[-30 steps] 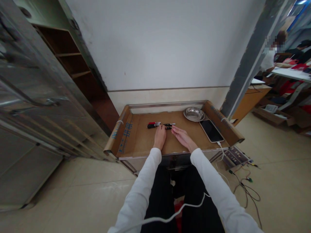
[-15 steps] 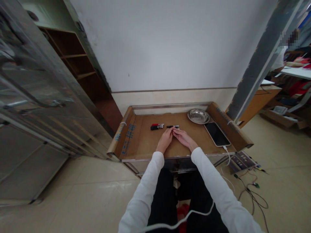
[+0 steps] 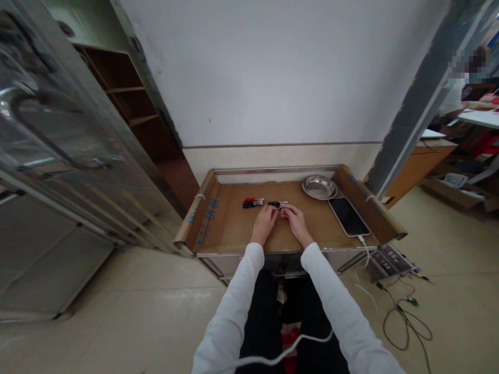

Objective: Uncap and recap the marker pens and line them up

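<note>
My left hand (image 3: 265, 225) is closed, fingertips pinched on a small dark piece (image 3: 279, 209) too small to name. My right hand (image 3: 297, 223) meets it from the other side, thumb and forefinger closed on the same piece. Just beyond the fingertips lie slim black pieces with silvery ends (image 3: 277, 203) on the brown cardboard. Left of them is a small group of red and black pieces with silvery ends (image 3: 253, 202), lying side by side. My fingers hide part of the held piece.
A round shiny metal dish (image 3: 319, 187) sits at the back right of the cardboard-lined table (image 3: 234, 234). A phone (image 3: 349, 216) with a white cable lies before it. On the floor at right are a box with switches (image 3: 390, 261) and loose cables (image 3: 407, 324).
My left hand has left the black pieces and come to my right hand. The fingertips met, then drew slightly apart with a small dark piece between them. The view has shifted a little.
</note>
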{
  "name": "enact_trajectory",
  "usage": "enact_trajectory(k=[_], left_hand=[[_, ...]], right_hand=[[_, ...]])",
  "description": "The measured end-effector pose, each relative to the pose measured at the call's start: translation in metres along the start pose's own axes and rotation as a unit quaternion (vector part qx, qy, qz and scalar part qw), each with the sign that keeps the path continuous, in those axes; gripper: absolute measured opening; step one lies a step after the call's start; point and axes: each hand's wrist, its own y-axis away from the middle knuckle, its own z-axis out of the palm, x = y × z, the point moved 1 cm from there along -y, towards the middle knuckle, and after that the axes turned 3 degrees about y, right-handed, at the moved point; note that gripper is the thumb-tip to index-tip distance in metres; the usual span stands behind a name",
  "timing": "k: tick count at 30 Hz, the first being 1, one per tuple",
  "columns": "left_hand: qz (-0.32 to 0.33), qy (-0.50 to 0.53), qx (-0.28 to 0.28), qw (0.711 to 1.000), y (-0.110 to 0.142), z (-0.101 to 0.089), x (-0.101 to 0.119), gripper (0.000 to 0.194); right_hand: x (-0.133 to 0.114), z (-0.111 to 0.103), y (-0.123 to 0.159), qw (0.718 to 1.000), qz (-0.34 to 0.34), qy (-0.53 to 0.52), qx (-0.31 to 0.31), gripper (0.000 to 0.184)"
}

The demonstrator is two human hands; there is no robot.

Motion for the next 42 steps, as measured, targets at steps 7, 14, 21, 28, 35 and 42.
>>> enact_trajectory(k=[7,14,21,28,35,42], left_hand=[[-0.036,-0.095,0.003,0.995,-0.005,0.006,-0.006,0.008],[-0.025,-0.126,-0.016,0.992,-0.005,0.005,-0.005,0.009],[-0.017,-0.133,-0.024,0.991,-0.006,0.004,-0.003,0.009],[-0.056,-0.132,0.008,0.99,-0.007,0.005,-0.003,0.007],[-0.064,-0.189,-0.019,0.98,-0.007,0.002,0.001,0.013],[-0.065,-0.215,0.008,0.974,-0.007,0.005,0.001,0.02]], right_hand=[[-0.009,-0.012,0.004,0.88,-0.177,0.437,-0.049,0.027],[-0.003,-0.016,0.008,0.781,-0.214,0.587,0.029,0.022],[0.004,-0.018,0.0,0.766,-0.227,0.601,0.006,0.019],[0.001,-0.015,-0.006,0.805,-0.182,0.565,0.022,0.019],[0.003,-0.016,-0.006,0.797,-0.144,0.587,0.012,0.023],[-0.001,-0.017,-0.005,0.786,-0.131,0.604,-0.007,0.026]])
